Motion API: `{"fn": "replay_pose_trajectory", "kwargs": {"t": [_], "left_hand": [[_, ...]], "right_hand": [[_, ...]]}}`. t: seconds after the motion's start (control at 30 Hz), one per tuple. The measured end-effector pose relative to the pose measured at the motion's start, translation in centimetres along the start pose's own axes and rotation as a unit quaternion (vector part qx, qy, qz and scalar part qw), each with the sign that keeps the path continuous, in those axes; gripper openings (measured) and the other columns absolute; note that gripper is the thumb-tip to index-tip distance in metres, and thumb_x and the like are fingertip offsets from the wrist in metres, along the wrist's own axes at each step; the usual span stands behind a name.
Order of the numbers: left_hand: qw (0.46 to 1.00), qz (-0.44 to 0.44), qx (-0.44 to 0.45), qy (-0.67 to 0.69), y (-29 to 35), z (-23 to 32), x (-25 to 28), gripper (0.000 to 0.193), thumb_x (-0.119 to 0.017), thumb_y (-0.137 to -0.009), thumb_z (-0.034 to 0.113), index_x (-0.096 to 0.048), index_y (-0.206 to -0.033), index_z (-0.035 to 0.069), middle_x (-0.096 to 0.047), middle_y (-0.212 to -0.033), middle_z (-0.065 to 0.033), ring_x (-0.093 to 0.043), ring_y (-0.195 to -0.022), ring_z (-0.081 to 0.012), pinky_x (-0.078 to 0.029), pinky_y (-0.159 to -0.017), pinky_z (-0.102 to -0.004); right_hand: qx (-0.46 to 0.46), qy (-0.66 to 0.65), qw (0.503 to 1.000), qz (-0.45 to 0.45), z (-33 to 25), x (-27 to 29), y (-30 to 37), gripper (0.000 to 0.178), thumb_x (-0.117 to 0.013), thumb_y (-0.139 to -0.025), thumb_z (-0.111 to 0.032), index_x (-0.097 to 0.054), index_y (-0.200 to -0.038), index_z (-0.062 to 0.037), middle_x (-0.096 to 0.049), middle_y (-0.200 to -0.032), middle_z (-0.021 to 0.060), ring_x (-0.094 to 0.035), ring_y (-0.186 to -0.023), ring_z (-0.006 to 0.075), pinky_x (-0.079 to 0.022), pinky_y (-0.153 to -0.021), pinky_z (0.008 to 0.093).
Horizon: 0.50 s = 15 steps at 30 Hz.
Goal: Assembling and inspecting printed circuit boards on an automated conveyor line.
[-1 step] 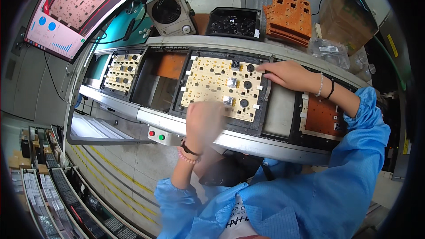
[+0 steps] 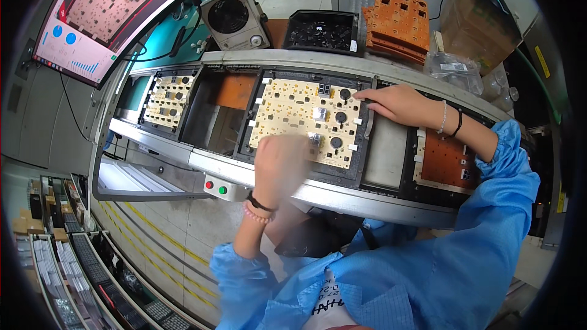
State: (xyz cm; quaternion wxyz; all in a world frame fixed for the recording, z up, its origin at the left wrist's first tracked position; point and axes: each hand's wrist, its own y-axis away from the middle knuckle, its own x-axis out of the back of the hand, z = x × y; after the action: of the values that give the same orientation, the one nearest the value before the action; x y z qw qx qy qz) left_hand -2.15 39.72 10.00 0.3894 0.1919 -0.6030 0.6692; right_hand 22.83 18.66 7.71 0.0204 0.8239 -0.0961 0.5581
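A cream-coloured circuit board (image 2: 287, 106) lies in a black carrier frame (image 2: 362, 165) on the rail in front of me. It carries round black buzzers (image 2: 340, 118), small white display parts (image 2: 319, 114) and a dark two-digit display (image 2: 324, 90). Motion blurs my left hand (image 2: 278, 162) over the board's near edge, hiding part of it; its fingers cannot be made out. At the board's far right corner is my right hand (image 2: 397, 105), forefinger stretched to the edge beside a buzzer and thumb apart, with nothing seen in it.
Left along the rail sits another populated board (image 2: 166, 101); an orange-brown board (image 2: 443, 157) lies to the right. Behind the rail stand a fan unit (image 2: 235, 18), a black bin (image 2: 322, 30) of small black parts and stacked orange boards (image 2: 397, 24). A monitor (image 2: 104, 18) overhangs the upper left.
My left hand has shifted slightly up and to the left over the board's near edge. The right hand stays at the far right corner.
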Motion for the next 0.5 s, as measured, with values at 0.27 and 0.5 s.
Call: {"fn": "replay_pose_trajectory", "kwargs": {"t": [0.27, 0.5], "left_hand": [[0.967, -0.204, -0.074, -0.134, -7.7, -3.4, -5.5, 0.028, -0.064, -0.083, 0.009, -0.063, -0.111, 0.008, -0.063, -0.101, -0.0049, -0.065, -0.075, -0.0239, -0.052, -0.069, -0.0344], [0.948, -0.286, -0.060, -0.126, -10.2, -3.9, -7.2, 0.018, -0.068, -0.081, 0.010, -0.063, -0.098, 0.007, -0.060, -0.089, -0.0057, -0.066, -0.076, -0.0265, -0.052, -0.067, -0.0369]], "right_hand": [[-0.020, 0.081, 0.997, -0.007, -0.9, -0.7, 1.6, 0.059, -0.057, -0.094, -0.016, -0.040, -0.150, -0.0182, -0.066, -0.072, 0.0119, -0.066, -0.064, 0.0310, -0.051, -0.059, 0.0423], [0.025, 0.135, 0.990, 0.027, -1.0, -2.1, 1.6, 0.061, -0.059, -0.086, -0.010, -0.044, -0.144, 0.0000, -0.059, -0.059, 0.0088, -0.059, -0.048, 0.0257, -0.044, -0.045, 0.0383]]}}
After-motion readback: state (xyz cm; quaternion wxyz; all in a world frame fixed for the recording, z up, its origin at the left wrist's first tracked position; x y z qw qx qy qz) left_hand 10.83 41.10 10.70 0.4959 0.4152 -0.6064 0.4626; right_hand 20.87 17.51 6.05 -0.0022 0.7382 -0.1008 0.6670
